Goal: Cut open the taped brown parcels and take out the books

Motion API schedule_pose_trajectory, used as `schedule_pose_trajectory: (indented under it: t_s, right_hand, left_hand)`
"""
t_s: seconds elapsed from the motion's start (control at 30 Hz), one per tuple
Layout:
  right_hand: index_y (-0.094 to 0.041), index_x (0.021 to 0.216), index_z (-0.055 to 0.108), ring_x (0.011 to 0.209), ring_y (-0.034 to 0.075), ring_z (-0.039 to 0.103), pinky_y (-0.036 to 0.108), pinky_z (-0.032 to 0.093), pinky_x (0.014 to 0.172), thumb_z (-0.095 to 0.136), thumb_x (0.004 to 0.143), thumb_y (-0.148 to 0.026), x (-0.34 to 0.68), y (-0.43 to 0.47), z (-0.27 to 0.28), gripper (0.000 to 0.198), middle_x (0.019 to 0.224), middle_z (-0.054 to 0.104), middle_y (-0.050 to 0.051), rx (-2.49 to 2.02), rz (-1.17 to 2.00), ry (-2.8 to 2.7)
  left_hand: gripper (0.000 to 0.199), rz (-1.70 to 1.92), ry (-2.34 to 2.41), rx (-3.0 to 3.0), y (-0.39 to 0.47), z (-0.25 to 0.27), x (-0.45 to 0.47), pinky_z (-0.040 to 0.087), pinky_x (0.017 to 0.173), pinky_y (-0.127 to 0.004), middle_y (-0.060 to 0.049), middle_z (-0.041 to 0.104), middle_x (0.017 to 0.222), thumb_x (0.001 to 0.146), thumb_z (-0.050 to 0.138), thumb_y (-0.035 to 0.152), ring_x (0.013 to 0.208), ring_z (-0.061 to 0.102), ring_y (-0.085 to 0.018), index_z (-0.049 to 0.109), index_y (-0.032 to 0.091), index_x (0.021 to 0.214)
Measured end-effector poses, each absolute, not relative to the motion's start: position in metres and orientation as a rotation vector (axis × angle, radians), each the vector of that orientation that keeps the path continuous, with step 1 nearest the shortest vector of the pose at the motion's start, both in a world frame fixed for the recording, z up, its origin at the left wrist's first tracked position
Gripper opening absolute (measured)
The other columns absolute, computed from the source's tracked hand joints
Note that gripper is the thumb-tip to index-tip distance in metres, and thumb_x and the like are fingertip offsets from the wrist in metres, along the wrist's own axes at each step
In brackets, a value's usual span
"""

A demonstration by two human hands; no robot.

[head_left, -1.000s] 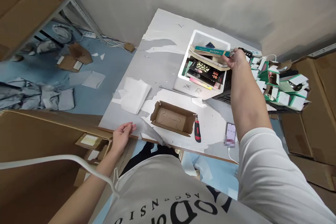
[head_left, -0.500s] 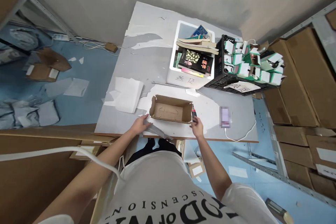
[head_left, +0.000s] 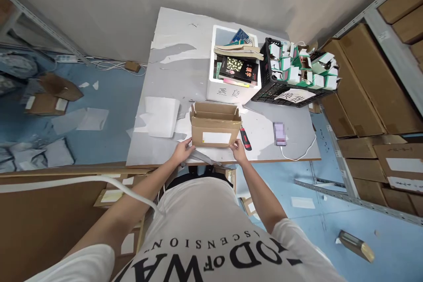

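An open cardboard box [head_left: 211, 126] is at the near side of the table, its white-labelled side turned up toward me. My left hand [head_left: 183, 150] pinches its lower left corner. At the lower right corner, my right hand [head_left: 238, 151] has its thumb and fingers on the cardboard. A red and black utility knife [head_left: 245, 139] lies on the table just beyond the right fingers, apart from them. White paper sheeting [head_left: 161, 116] is left of the box. Grey torn covering [head_left: 202, 157] hangs at the front edge between my hands.
Behind the box stands a white foam bin [head_left: 231, 94] filled with books. Beside it is a black crate [head_left: 274, 90] packed with green and white cartons. A phone [head_left: 280, 134] with a white cable lies at the right. Stacked cardboard boxes [head_left: 366, 92] line the right side.
The box has tipped so its labelled side faces me. My right hand has let go of the utility knife and taken the box's right corner; my left hand has closed on the left corner.
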State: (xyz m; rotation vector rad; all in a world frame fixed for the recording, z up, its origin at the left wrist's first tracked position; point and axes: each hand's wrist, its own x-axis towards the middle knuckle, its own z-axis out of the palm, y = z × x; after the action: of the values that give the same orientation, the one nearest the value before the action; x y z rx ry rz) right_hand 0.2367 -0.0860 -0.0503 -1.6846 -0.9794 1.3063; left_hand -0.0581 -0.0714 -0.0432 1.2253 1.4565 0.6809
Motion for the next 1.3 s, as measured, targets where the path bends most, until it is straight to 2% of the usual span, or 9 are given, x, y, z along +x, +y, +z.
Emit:
schedule_pose_trajectory:
  t_s: [0.13, 0.27, 0.43, 0.57, 0.7, 0.87, 1.03, 1.13, 1.3]
  right_hand:
    - [-0.021, 0.102, 0.051, 0.086, 0.019, 0.061, 0.037, 0.049, 0.086, 0.059, 0.076, -0.044, 0.243, -0.096, -0.039, 0.036, 0.113, 0.061, 0.009, -1.728, 1.290, -1.090]
    - [-0.020, 0.093, 0.053, 0.073, 0.018, 0.062, 0.035, 0.049, 0.077, 0.053, 0.078, -0.056, 0.243, -0.104, -0.040, 0.038, 0.096, 0.063, 0.006, -1.833, 1.276, -1.113]
    - [-0.021, 0.093, 0.053, 0.072, 0.017, 0.061, 0.032, 0.049, 0.072, 0.053, 0.076, -0.062, 0.240, -0.103, -0.051, 0.044, 0.088, 0.062, 0.002, -1.897, 1.265, -1.035]
    - [-0.021, 0.096, 0.054, 0.077, 0.018, 0.062, 0.032, 0.050, 0.073, 0.052, 0.078, -0.059, 0.246, -0.103, -0.058, 0.042, 0.094, 0.064, 0.004, -1.843, 1.313, -1.028]
    - [-0.020, 0.112, 0.055, 0.096, 0.022, 0.062, 0.036, 0.050, 0.082, 0.044, 0.083, -0.046, 0.264, -0.113, -0.070, 0.040, 0.115, 0.061, 0.010, -1.842, 1.265, -1.046]
    - [-0.020, 0.124, 0.050, 0.107, 0.024, 0.060, 0.042, 0.048, 0.091, 0.057, 0.070, -0.025, 0.265, -0.127, -0.086, 0.055, 0.127, 0.055, 0.013, -1.856, 1.183, -1.322]
    - [-0.021, 0.111, 0.050, 0.107, 0.023, 0.061, 0.039, 0.051, 0.086, 0.055, 0.076, -0.032, 0.241, -0.126, -0.079, 0.037, 0.116, 0.062, 0.011, -1.811, 1.265, -1.171]
    - [-0.021, 0.098, 0.049, 0.104, 0.021, 0.060, 0.036, 0.050, 0.084, 0.054, 0.080, -0.042, 0.237, -0.125, -0.058, 0.029, 0.107, 0.064, 0.009, -1.729, 1.185, -1.104]
    - [-0.022, 0.082, 0.046, 0.069, 0.017, 0.058, 0.029, 0.046, 0.066, 0.050, 0.082, -0.053, 0.246, -0.130, -0.015, 0.031, 0.075, 0.062, 0.001, -1.735, 1.137, -1.194]
  left_hand:
    - [0.053, 0.845, 1.435, 1.112, -0.082, -0.037, -0.060, 0.046, 0.096, -0.040, -0.011, 0.068, 0.114, 0.066, 0.069, 0.042, 0.103, 0.062, -0.029, 0.067, 0.014, 0.111]
    - [0.045, 0.800, 1.508, 1.174, -0.085, -0.039, -0.057, 0.046, 0.094, -0.041, -0.012, 0.067, 0.116, 0.070, 0.065, 0.045, 0.107, 0.060, -0.031, 0.070, 0.016, 0.104]
    - [0.044, 0.752, 1.541, 1.264, -0.078, -0.047, -0.052, 0.043, 0.098, -0.040, -0.013, 0.066, 0.117, 0.076, 0.058, 0.044, 0.111, 0.058, -0.030, 0.069, 0.014, 0.107]
    - [0.047, 0.720, 1.499, 1.306, -0.075, -0.053, -0.057, 0.039, 0.103, -0.040, -0.013, 0.066, 0.117, 0.077, 0.053, 0.043, 0.112, 0.057, -0.028, 0.067, 0.013, 0.110]
    - [0.056, 0.653, 1.500, 1.270, -0.079, -0.066, -0.070, 0.039, 0.104, -0.041, -0.014, 0.058, 0.130, 0.070, 0.053, 0.037, 0.119, 0.054, -0.029, 0.062, 0.011, 0.119]
    - [0.074, 0.468, 1.505, 1.413, -0.082, -0.076, -0.074, 0.045, 0.097, -0.043, -0.015, 0.056, 0.132, 0.062, 0.063, 0.039, 0.118, 0.055, -0.032, 0.053, 0.010, 0.130]
    - [0.062, 0.458, 1.468, 1.452, -0.084, -0.062, -0.055, 0.046, 0.094, -0.045, -0.011, 0.067, 0.114, 0.077, 0.051, 0.048, 0.106, 0.061, -0.029, 0.053, 0.015, 0.129]
    - [0.063, 0.579, 1.559, 1.434, -0.091, -0.041, -0.046, 0.048, 0.093, -0.044, -0.013, 0.064, 0.119, 0.081, 0.048, 0.053, 0.106, 0.061, -0.028, 0.050, 0.014, 0.130]
    - [0.059, 0.800, 1.602, 1.353, -0.100, -0.001, -0.037, 0.050, 0.091, -0.039, -0.015, 0.061, 0.122, 0.079, 0.054, 0.054, 0.110, 0.061, -0.025, 0.048, 0.015, 0.122]
